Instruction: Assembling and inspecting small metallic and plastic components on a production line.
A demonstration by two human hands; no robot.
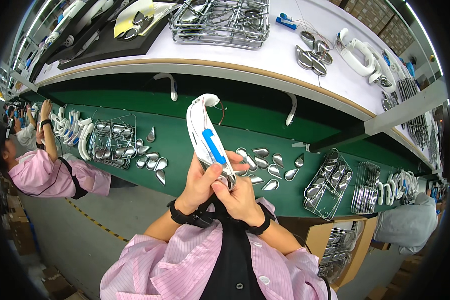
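Note:
Both hands hold a white curved plastic housing upright in front of my chest. A blue cylindrical battery lies along its inner side, and a thin red wire loops out near the top. My left hand grips the lower end from the left, its thumb below the battery. From the right, my right hand closes round the same end, thumb pressed on a shiny metal piece there. Beyond the hands, several loose silver teardrop-shaped plates lie on the green table.
More silver plates and a filled wire basket are on the left. Right of me stand another wire basket, a wire rack and a cardboard box. A white shelf overhangs the table. A co-worker sits at left.

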